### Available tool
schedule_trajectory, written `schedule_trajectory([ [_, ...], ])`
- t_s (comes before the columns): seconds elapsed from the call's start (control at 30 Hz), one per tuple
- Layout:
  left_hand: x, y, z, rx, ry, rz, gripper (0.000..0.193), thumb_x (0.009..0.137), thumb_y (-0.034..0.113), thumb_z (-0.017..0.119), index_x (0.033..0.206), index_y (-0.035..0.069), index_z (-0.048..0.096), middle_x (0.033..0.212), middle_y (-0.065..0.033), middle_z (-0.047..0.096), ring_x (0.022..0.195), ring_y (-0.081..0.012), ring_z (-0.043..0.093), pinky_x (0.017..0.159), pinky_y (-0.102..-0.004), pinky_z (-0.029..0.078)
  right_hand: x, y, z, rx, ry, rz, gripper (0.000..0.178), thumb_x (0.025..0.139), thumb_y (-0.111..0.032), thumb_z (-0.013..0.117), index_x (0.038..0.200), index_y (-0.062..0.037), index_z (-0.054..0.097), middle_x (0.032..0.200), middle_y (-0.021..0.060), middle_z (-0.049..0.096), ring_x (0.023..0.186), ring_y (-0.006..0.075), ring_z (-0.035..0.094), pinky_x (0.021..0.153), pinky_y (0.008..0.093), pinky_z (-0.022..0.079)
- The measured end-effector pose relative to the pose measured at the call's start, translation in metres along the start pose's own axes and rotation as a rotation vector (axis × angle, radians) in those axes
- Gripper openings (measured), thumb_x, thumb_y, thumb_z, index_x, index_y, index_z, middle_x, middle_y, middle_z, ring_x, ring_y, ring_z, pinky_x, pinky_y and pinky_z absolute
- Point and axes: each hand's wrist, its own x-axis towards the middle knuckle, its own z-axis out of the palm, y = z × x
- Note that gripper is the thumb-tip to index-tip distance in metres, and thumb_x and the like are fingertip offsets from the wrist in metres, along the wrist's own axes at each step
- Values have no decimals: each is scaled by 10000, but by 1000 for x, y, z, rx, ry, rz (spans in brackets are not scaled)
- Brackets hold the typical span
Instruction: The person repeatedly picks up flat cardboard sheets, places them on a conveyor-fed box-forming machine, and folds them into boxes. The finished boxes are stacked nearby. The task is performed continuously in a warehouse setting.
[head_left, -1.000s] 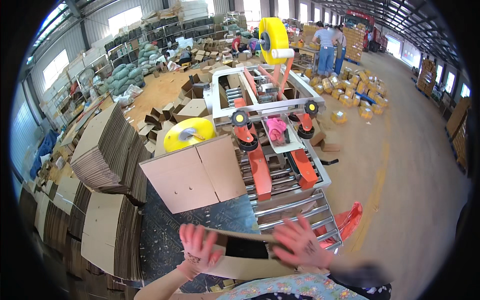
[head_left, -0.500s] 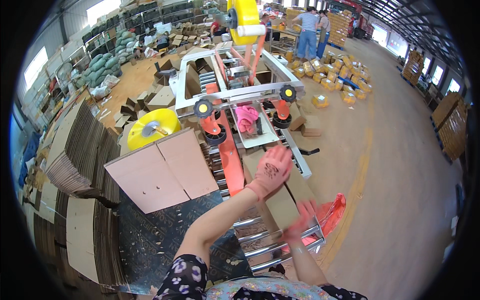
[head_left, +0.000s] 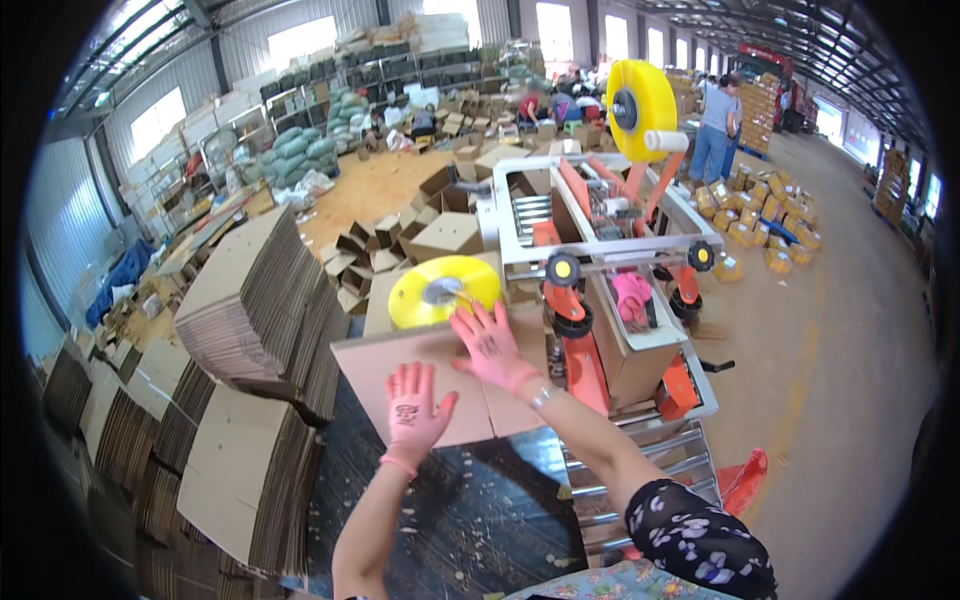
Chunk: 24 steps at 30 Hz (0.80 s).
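Observation:
Both my hands wear pink gloves and have their fingers spread. My left hand (head_left: 415, 412) lies against the face of a flat, folded cardboard carton (head_left: 468, 415) on the dark tabletop. My right hand (head_left: 492, 352) is at that carton's upper edge, its fingertips just below a yellow tape roll (head_left: 420, 292). To the right, a brown cardboard box (head_left: 632, 372) sits on its side rails inside the carton sealing machine (head_left: 612, 256), under its white plate. A pink cloth (head_left: 632, 296) lies on that plate.
Stacks of flat cartons (head_left: 250, 310) stand to the left. A roller conveyor (head_left: 640, 470) runs along my right, with a red bag (head_left: 740, 482) beside it. A second yellow tape roll (head_left: 641, 110) is mounted above the machine. Taped parcels (head_left: 765, 215) and other people are farther back.
My hands have left the box on the rollers and moved left to the flat carton. That box is now farther in, under the machine. My view has swung left.

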Motion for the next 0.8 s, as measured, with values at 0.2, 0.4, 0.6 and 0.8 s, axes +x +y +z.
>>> schedule_trajectory([
  [0.2,36,-56,-27,-114,-318,29,506,916,490,525,1251,113,559,1340,-116,506,1269,-347,439,1036,-525,324,-49,-44,-42,348,263,-125,218,755,-235,731,890,-124,601,1207,-1,636,1239,226,523,1107,569,237],
  [0.4,30,-50,-109,57,-578,-376,669,812,676,544,891,27,686,767,-104,694,803,-258,684,712,-439,511,-144,-59,-204,934,-134,-378,124,725,-99,635,822,-39,588,861,101,617,785,307,585,821,431,477],
  [0.6,-134,100,-89,103,-534,549,322,886,361,575,642,154,609,612,-49,603,590,-233,610,521,-401,416,-203,-84,-197,1579,-1005,-363,250,956,-231,551,864,-5,608,791,94,619,749,260,606,695,358,486],
  [0.8,-145,77,-175,-450,-613,523,395,859,421,619,1020,60,633,968,-114,625,931,-266,614,816,-362,466,-220,-125,-167,939,-469,-203,367,948,-261,564,1240,-39,572,1250,134,590,1156,288,569,983,374,447],
])
